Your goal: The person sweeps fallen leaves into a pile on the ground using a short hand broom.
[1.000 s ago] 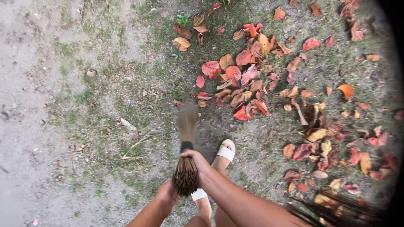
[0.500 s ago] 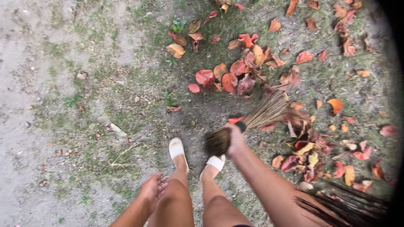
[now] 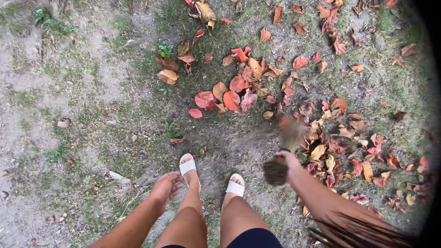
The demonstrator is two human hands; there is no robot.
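We start with the stick broom [image 3: 282, 149], a short hand broom made of thin, dark brown stems bound together by a black band, which sits low over the ground just right of our feet, its thick butt end pointing back toward us and its splayed tips blurred over the dirt at the edge of the fallen leaves [image 3: 330, 147]. We judge it light and springy: stiff where the stems are bundled, flexible at the fanned tips, rough enough not to slip, and unlikely to break from ordinary use. The best hold looks to be the bound neck near the band, where the bundle is tightest. Our right hand [image 3: 289, 161] is wrapped closed around exactly that part, fingers curled over the bundle with the butt end sticking out behind the palm. Our left hand [image 3: 166, 187] holds nothing; it hangs loosely half open beside the left knee, fingers slightly curled and apart. Below, our feet wear white sandals [image 3: 187, 166] on patchy grass and sandy soil [image 3: 82, 115], with red, orange and brown leaves scattered ahead and to the right.
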